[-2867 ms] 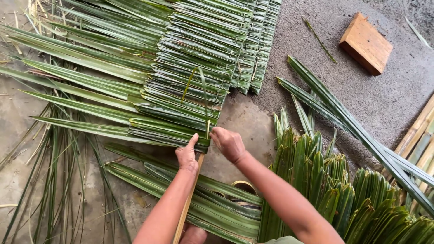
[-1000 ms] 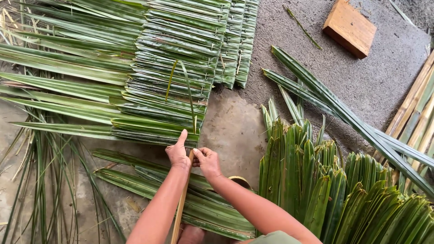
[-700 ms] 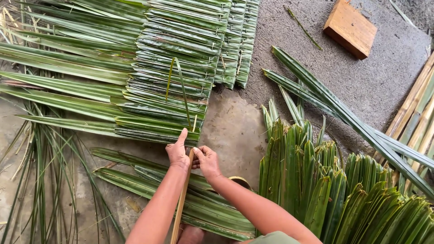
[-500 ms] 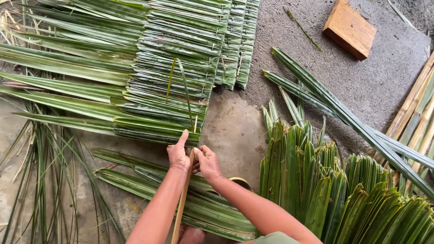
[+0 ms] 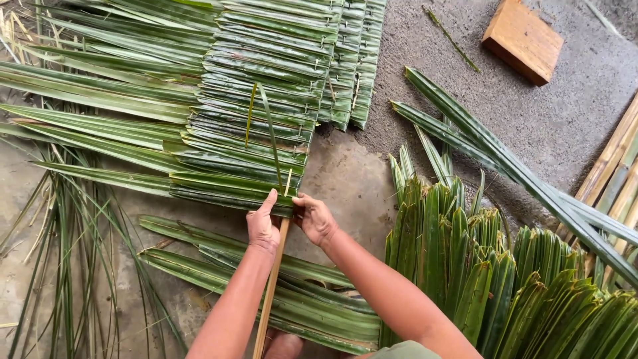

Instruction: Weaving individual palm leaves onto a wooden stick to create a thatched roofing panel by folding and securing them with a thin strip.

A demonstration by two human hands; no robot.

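My left hand and my right hand meet at the near edge of a panel of folded green palm leaves laid in overlapping rows. Both hands pinch the last folded leaf where it wraps over a thin bamboo stick that runs between my forearms toward me. My left thumb points up against the leaf's edge. A thin green strip stands up from the rows just above my hands.
Loose long leaves lie under my arms. A pile of folded leaf pieces sits at the right. Thin leaf ribs lie at the left. A wooden block and bamboo slats rest on the concrete floor.
My right hand pulled back from the panel's edge to meet the left at the stick. Over the last second both hands stayed put; the thin green strip shifted slightly.
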